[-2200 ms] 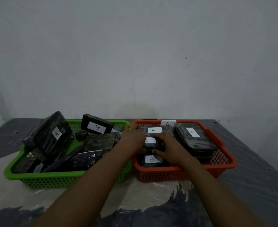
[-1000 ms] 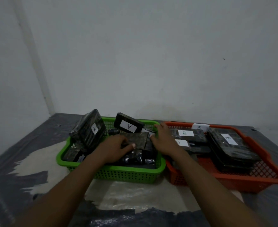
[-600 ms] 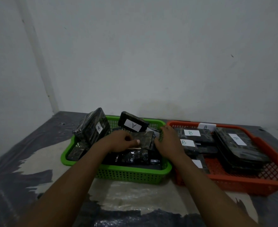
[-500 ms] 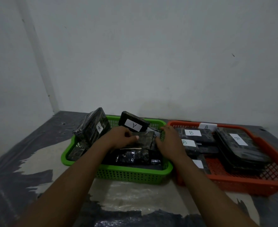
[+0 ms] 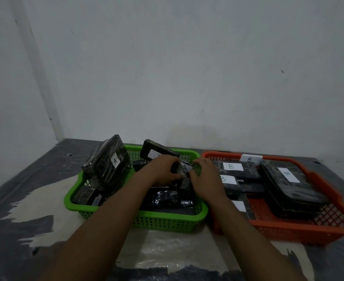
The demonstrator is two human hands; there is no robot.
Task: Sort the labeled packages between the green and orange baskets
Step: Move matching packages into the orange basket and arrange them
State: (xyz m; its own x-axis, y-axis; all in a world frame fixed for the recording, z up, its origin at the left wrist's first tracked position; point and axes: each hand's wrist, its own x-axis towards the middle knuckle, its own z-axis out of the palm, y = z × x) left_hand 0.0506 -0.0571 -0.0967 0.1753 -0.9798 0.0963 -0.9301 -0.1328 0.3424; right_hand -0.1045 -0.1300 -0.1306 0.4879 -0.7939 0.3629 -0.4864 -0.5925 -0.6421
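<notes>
over the far right corner of the green basket (image 5: 167, 220), we hold one dark package, the held package (image 5: 179, 169), between both hands. our left hand (image 5: 163, 171) curls its fingers round the left end, and our right hand (image 5: 205, 179) curls its fingers round the right end; neither hand lies flat. the held package sits tilted above the others in this basket, just beside the rim next to the orange basket (image 5: 309, 230) on the right.

we judge it a stiff, flat block under shiny film, light enough for one hand. the film looks slick, so the better hold is across the two short ends or with thumb on one face and fingers on the other. a pinch on loose wrap alone could slip or tear.

a white label shows between our hands, but we cannot read its letter. the leaning package (image 5: 106, 165) at the left rim bears a handwritten "a". the far package (image 5: 157, 152) has a label mostly hidden by our left hand. in the orange basket the flat package (image 5: 234, 168) and the large package (image 5: 288, 179) each read "b", as does the standing label (image 5: 249, 159) at the far rim. we see no brand names. both baskets rest on the dark desk (image 5: 35, 209).
</notes>
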